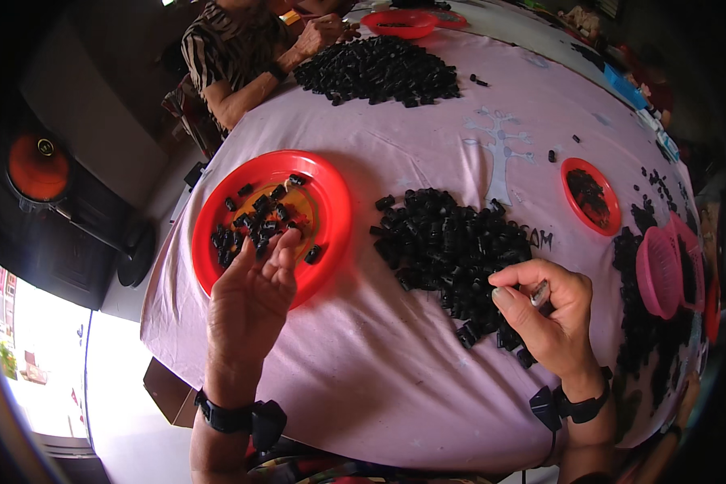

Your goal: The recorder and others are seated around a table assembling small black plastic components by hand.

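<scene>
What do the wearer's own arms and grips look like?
The left grip and right grip are ungloved hands, with no sleeve visible on the left forearm or right forearm. Each wrist wears a black strap and a black angular block; below the right block hangs a thin dark cable.

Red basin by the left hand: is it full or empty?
Neither; it is partly filled. Black pieces lie scattered in the red basin, with bare patches of its bottom showing around them.
</scene>
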`<state>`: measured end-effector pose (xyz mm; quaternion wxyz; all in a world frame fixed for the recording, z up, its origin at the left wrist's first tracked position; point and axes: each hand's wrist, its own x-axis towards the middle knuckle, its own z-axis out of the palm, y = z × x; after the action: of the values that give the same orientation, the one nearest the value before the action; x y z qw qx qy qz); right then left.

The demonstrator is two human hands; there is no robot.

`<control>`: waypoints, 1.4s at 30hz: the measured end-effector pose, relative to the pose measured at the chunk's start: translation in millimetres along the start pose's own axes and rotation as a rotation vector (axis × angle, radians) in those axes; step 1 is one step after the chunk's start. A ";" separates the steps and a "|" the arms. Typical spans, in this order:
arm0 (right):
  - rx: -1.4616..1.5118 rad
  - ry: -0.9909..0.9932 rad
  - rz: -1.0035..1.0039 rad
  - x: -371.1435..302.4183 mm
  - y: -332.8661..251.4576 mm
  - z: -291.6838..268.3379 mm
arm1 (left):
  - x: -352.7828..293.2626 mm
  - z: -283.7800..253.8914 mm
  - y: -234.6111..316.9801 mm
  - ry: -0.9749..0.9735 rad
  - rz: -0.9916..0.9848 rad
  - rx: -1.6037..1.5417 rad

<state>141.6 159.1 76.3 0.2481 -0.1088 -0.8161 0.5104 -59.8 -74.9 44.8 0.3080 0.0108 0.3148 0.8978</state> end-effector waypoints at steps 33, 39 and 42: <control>-0.255 -0.143 -0.172 -13.3 -2.5 -9.5 | -7.6 38.3 -103.3 -0.743 0.551 1.852; -0.331 -0.168 -0.129 -11.2 11.5 1.2 | 1.0 27.0 -100.6 -0.743 0.463 1.616; -0.303 -0.167 -0.103 -6.0 13.0 5.8 | -4.8 27.8 -92.6 -0.694 0.311 1.444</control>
<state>142.7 157.9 60.9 0.1860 -0.0601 -0.9060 0.3754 0.5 -5.4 14.9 0.1769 0.5275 0.6974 0.4518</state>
